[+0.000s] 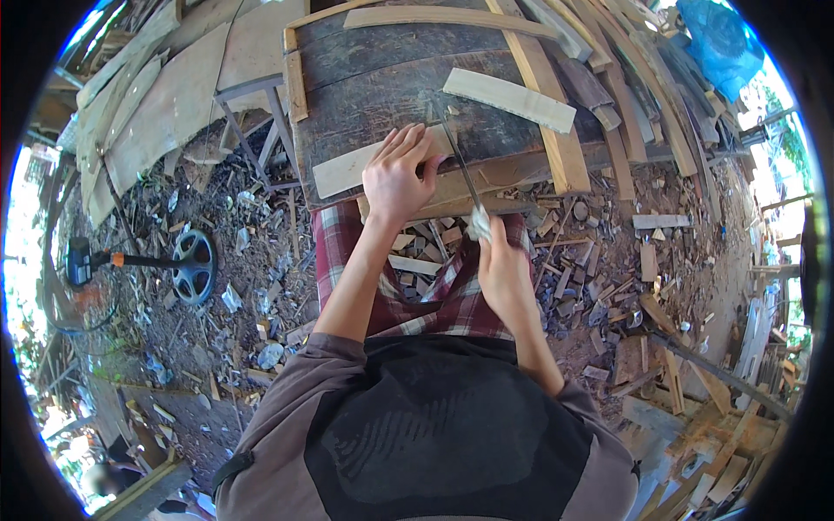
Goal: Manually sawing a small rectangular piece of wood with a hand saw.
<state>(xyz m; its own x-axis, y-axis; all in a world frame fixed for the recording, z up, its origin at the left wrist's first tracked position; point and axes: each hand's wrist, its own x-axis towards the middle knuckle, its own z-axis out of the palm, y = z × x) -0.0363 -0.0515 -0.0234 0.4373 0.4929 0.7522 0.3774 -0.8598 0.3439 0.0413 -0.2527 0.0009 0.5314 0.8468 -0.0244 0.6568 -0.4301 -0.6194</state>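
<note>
My left hand (402, 174) lies flat on a pale wooden board (340, 174), its fingers stretched forward and the thumb out to the right. The board rests along the near edge of a dark wooden bench (369, 82). In my right hand (504, 265) is the whitish, wrapped-looking grip of a long narrow blade (463, 165). That blade slants forward and left over the bench edge, by the board's right end. It appears almost edge-on, so I cannot tell whether it has teeth. Farther back on the bench lies another pale board (510, 100) with a rough near edge.
Long planks (638, 74) are piled at the back right, near a blue plastic sheet (719, 43). Wood offcuts (578, 286) litter the ground around my legs. At left stands a device with a black wheel (194, 267). Large pale sheets (174, 95) lean at the back left.
</note>
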